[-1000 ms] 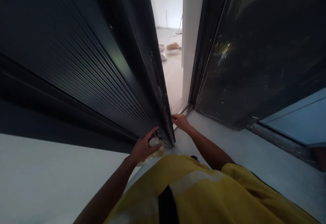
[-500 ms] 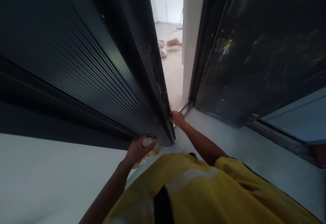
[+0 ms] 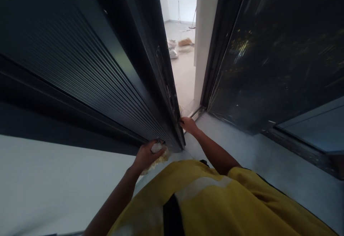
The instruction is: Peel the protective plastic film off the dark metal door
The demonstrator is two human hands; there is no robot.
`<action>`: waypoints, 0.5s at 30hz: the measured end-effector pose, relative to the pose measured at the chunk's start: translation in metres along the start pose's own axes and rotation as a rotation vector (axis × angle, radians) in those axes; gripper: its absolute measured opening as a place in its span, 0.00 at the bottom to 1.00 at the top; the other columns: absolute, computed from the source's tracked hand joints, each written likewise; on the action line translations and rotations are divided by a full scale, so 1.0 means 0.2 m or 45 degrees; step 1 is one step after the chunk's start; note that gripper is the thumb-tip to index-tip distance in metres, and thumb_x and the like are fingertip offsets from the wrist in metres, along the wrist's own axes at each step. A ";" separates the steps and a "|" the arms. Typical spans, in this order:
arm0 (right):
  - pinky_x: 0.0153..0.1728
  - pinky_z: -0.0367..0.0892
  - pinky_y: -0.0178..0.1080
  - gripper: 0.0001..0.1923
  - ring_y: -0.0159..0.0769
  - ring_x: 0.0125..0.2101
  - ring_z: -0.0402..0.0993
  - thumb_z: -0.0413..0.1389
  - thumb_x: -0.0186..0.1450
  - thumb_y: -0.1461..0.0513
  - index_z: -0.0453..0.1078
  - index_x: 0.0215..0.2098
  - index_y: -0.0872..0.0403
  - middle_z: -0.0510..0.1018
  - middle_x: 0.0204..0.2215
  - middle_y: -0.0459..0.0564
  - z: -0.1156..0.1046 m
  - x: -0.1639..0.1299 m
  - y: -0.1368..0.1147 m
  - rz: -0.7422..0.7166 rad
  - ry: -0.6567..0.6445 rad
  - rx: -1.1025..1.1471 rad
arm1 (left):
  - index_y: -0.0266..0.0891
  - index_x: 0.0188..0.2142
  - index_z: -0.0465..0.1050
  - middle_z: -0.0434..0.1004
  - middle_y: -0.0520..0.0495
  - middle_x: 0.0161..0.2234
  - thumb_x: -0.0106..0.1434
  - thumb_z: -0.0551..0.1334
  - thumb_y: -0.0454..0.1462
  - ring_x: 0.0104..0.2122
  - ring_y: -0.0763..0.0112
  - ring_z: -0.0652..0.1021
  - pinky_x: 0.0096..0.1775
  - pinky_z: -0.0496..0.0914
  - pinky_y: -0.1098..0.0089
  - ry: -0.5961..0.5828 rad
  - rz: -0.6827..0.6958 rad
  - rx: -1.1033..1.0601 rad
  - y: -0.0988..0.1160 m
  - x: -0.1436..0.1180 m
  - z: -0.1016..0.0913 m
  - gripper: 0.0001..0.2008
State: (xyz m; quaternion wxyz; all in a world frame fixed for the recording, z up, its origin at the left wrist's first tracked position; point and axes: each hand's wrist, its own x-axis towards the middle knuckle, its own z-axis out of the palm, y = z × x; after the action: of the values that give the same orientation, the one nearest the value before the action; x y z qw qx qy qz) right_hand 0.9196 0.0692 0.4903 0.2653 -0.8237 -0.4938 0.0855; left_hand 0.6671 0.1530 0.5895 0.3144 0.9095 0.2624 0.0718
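A dark door with a ribbed panel (image 3: pixel 107 78) stands ajar and slants across the left of the view. My left hand (image 3: pixel 143 156), near the door's lower part, is closed around a crumpled clump of clear plastic (image 3: pixel 159 153) with a yellowish tint. At the door's narrow edge, low down, is my right hand (image 3: pixel 188 125). Its fingers are pressed together against that edge; whatever they pinch is dark and too small to make out. Metal lock fittings (image 3: pixel 168 92) show on the edge above it.
Right of the gap stands a dark frame with a film-covered panel (image 3: pixel 282 49). A threshold strip (image 3: pixel 197 113) crosses the floor. Through the doorway are white bags (image 3: pixel 172 51), a brown heap (image 3: pixel 185 42) and a long-handled floor tool (image 3: pixel 192 23).
The view has shifted slightly, so the doorway sits a little further right. Both hands keep nearly the same places and grips.
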 end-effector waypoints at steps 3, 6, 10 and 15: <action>0.31 0.55 0.32 0.12 0.33 0.33 0.70 0.47 0.64 0.61 0.73 0.36 0.53 0.77 0.33 0.50 0.00 0.02 -0.03 0.011 0.006 -0.139 | 0.38 0.40 0.73 0.77 0.49 0.32 0.55 0.61 0.48 0.32 0.68 0.76 0.37 0.68 0.69 -0.011 -0.033 -0.005 0.01 0.00 0.00 0.19; 0.30 0.54 0.32 0.11 0.32 0.33 0.70 0.48 0.63 0.61 0.72 0.34 0.53 0.76 0.32 0.49 0.01 0.03 -0.04 -0.002 0.078 -0.155 | 0.39 0.40 0.73 0.77 0.49 0.33 0.55 0.61 0.48 0.33 0.68 0.76 0.38 0.68 0.70 -0.031 -0.013 -0.020 0.02 0.00 0.01 0.18; 0.30 0.55 0.31 0.08 0.30 0.31 0.69 0.50 0.60 0.63 0.71 0.29 0.54 0.75 0.29 0.47 0.05 0.03 -0.03 0.002 0.214 -0.071 | 0.39 0.40 0.73 0.77 0.48 0.35 0.56 0.61 0.48 0.35 0.68 0.76 0.40 0.68 0.70 -0.030 -0.002 -0.020 0.02 0.00 0.01 0.18; 0.31 0.57 0.30 0.07 0.30 0.30 0.67 0.50 0.58 0.64 0.69 0.26 0.54 0.73 0.27 0.46 0.11 0.03 -0.01 0.067 0.361 0.089 | 0.39 0.39 0.73 0.76 0.49 0.32 0.56 0.62 0.48 0.31 0.71 0.75 0.36 0.68 0.71 -0.008 -0.005 0.003 0.03 -0.01 0.01 0.17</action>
State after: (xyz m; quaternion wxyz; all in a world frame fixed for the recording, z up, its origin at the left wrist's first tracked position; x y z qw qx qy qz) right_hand 0.9126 0.0817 0.4739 0.3585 -0.8304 -0.4265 -0.0077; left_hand 0.6677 0.1465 0.5910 0.3143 0.9096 0.2632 0.0680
